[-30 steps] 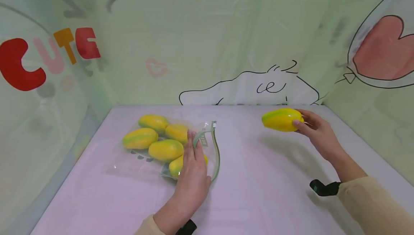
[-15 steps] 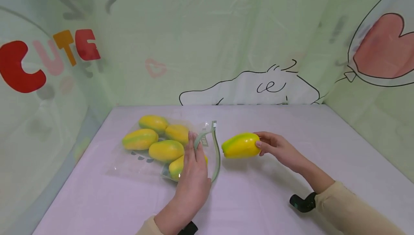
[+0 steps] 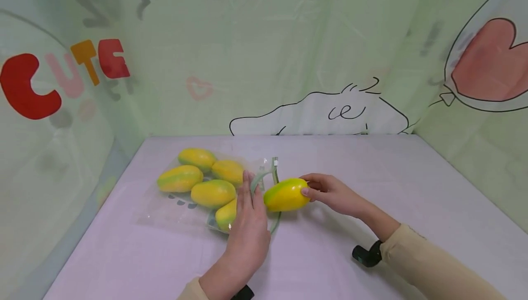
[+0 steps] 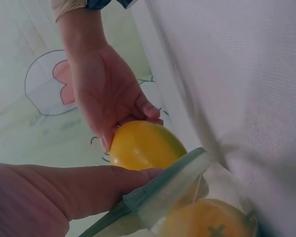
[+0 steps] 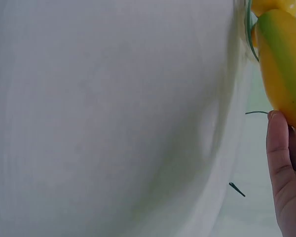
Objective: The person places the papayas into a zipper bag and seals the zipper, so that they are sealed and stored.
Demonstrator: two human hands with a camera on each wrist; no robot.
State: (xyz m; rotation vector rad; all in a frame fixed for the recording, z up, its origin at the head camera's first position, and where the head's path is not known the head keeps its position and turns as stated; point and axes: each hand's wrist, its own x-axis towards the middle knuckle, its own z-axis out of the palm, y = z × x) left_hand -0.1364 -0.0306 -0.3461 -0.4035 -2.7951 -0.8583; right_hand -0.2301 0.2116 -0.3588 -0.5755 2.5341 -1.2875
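A clear zip bag (image 3: 161, 213) with a green rim lies on the table, several yellow-green papayas (image 3: 212, 193) inside. My left hand (image 3: 247, 236) is at the bag's mouth, fingers extended along its upper side. In the left wrist view the thumb (image 4: 103, 187) meets the green rim (image 4: 163, 180), holding that lip raised. My right hand (image 3: 336, 194) grips one papaya (image 3: 286, 194) by its right end, thumb in front. The papaya's other end is at the bag's mouth, beside my left hand. The right wrist view shows this papaya (image 5: 286, 64) close to the bag's edge.
The table has a pale lilac cloth (image 3: 350, 263). Behind and at the sides hang pale green curtains (image 3: 255, 38) with printed letters and drawings. A dark wrist-worn device (image 3: 367, 255) sits at the right sleeve (image 3: 429, 258).
My right hand has carried the papaya left and down, from above the table's right side to the bag's mouth. The left hand and bag have stayed nearly still.
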